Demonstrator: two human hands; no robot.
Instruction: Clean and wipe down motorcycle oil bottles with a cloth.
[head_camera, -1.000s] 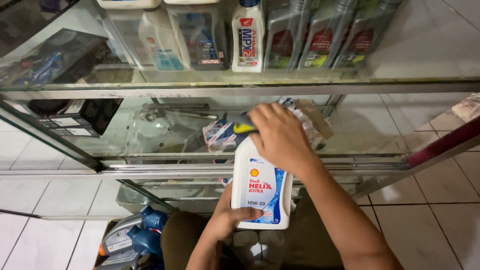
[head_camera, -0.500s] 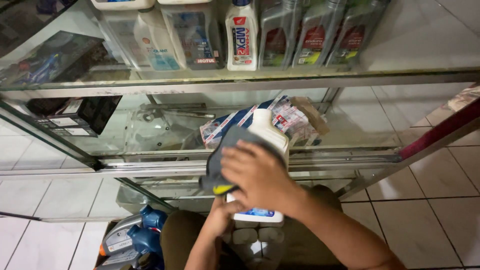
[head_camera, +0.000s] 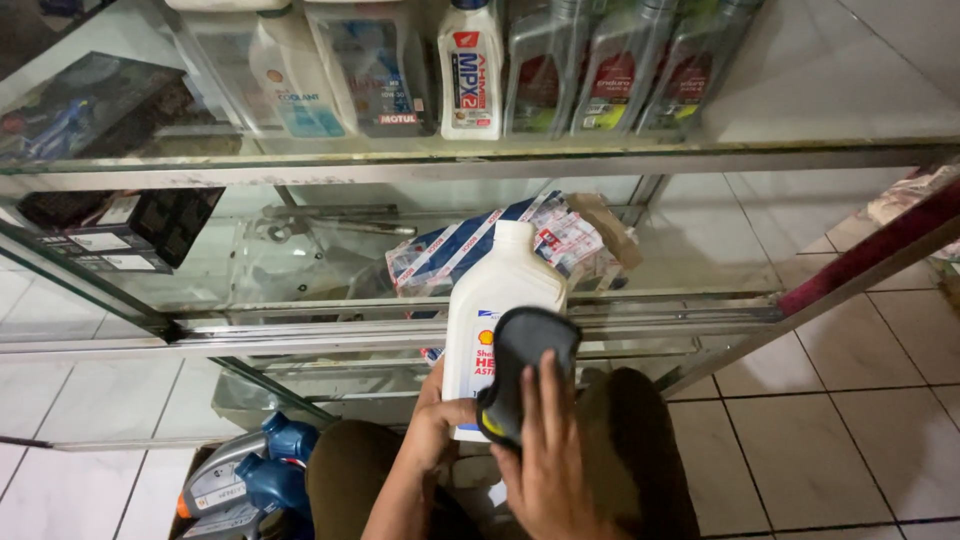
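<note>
The left hand (head_camera: 440, 425) wraps its fingers tight around a white oil bottle (head_camera: 500, 310) while the right hand (head_camera: 550, 460) presses a dark sponge (head_camera: 525, 370) flat on it, wiping.

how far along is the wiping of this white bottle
Midway, it seems. The left hand steadies the white bottle while the right hand presses a dark cloth on its front. The cap end looks clean; the lower part is hidden, so it can't be judged.
</note>
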